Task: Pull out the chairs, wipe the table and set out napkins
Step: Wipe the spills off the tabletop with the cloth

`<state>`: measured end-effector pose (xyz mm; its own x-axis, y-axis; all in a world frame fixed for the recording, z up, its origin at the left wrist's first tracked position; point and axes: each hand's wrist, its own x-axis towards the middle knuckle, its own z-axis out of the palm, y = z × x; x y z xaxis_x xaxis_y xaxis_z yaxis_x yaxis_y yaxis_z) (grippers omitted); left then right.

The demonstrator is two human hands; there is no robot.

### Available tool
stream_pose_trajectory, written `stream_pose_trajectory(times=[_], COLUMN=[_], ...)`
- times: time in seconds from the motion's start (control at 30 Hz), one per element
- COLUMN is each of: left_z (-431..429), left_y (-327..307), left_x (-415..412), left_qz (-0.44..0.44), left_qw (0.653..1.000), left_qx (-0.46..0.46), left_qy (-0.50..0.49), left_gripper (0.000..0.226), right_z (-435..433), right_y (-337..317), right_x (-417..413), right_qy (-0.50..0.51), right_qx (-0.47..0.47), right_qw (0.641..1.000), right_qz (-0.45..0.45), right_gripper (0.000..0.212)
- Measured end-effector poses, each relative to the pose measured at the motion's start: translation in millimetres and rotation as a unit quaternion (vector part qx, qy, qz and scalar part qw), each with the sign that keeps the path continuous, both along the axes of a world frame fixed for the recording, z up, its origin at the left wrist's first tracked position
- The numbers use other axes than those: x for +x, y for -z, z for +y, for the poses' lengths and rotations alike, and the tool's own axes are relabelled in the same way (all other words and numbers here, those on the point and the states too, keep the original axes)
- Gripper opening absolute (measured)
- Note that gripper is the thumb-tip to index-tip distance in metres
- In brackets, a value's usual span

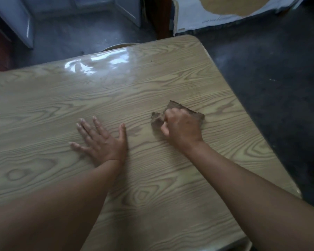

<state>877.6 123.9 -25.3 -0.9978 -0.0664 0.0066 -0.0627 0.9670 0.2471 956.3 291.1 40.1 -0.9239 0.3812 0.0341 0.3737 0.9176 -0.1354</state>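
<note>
Right hand [182, 128] fisted around brown cloth [178, 113], pressing it on wood-grain table [152, 78]. Left hand [101, 137] flat on tabletop, fingers spread, beside cloth but apart. Glare on table's far side. Dark floor [279, 78] around.

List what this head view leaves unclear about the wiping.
- Cloth: mostly hidden under the right hand; its shape is unclear.
- Table: left and near parts cut off by the frame and covered by forearms.
- Chair: only a rim shows behind the table.
</note>
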Motion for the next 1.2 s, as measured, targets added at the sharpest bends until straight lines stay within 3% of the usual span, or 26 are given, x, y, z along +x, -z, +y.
stream_pose_trajectory(times=[0.1, 0.2, 0.3, 0.33, 0.4, 0.47, 0.57, 0.67, 0.77, 0.8, 0.83, 0.93, 1.0, 1.07, 1.2], left_z=[0, 0, -1, -1, 0, -1, -1, 0, 0, 0, 0, 1, 1, 2, 3], left_y=[1, 2, 4, 5, 6, 7, 8, 7, 7, 6, 7, 6, 5, 3, -1], left_x=[0, 0, -1, -1, -1, -2, -2, -2, -2, -2, -2, -2, -2, -1, -1], left_qz=[0.003, 0.007, 0.015, 0.017, 0.019, 0.016, 0.014, 0.014, 0.021, 0.022, 0.021, 0.015, 0.016, 0.011, -0.002], left_qw=[1.000, 1.000, 1.000, 1.000, 1.000, 1.000, 1.000, 1.000, 1.000, 1.000, 1.000, 1.000, 1.000, 1.000, 1.000], left_qx=[0.001, 0.000, 0.004, 0.004, 0.003, -0.002, -0.005, -0.005, -0.004, -0.003, -0.005, -0.011, -0.011, -0.011, -0.028], left_qy=[0.000, 0.000, 0.000, 0.000, 0.001, -0.003, -0.005, -0.005, -0.005, -0.005, -0.006, -0.007, -0.005, -0.004, -0.005], left_gripper=[0.089, 0.089, 0.088, 0.088, 0.089, 0.089, 0.090, 0.089, 0.089, 0.088, 0.088, 0.088, 0.087, 0.087, 0.093], right_z=[12, 21, 13, 9, 4, 5, 10, 18, 30, 35, 38, 37, 23, 12, 14], right_y=[-19, -24, -13, -7, 5, 9, 0, -17, -24, -22, -20, -10, 4, 22, 38], right_x=[-21, -30, -21, -17, -11, -13, -25, -40, -49, -49, -48, -40, -37, -38, -65], right_qy=[0.114, 0.084, 0.003, -0.013, -0.029, -0.035, 0.067, 0.153, 0.213, 0.234, 0.243, 0.124, 0.017, -0.005, -0.067], right_qx=[-0.116, -0.130, -0.042, 0.003, 0.065, 0.064, -0.113, -0.324, -0.434, -0.422, -0.359, -0.082, -0.070, -0.080, -0.048], right_qw=[0.983, 0.986, 0.991, 0.989, 0.990, 0.994, 0.991, 0.925, 0.859, 0.858, 0.884, 0.977, 0.997, 0.987, 0.984], right_qz=[0.085, 0.057, -0.126, -0.150, -0.125, -0.078, 0.019, 0.126, 0.170, 0.173, 0.173, 0.153, 0.022, -0.142, -0.161], right_gripper=[0.023, 0.032, 0.069, 0.073, 0.062, 0.046, 0.031, 0.018, 0.016, 0.021, 0.026, 0.040, 0.051, 0.063, 0.065])
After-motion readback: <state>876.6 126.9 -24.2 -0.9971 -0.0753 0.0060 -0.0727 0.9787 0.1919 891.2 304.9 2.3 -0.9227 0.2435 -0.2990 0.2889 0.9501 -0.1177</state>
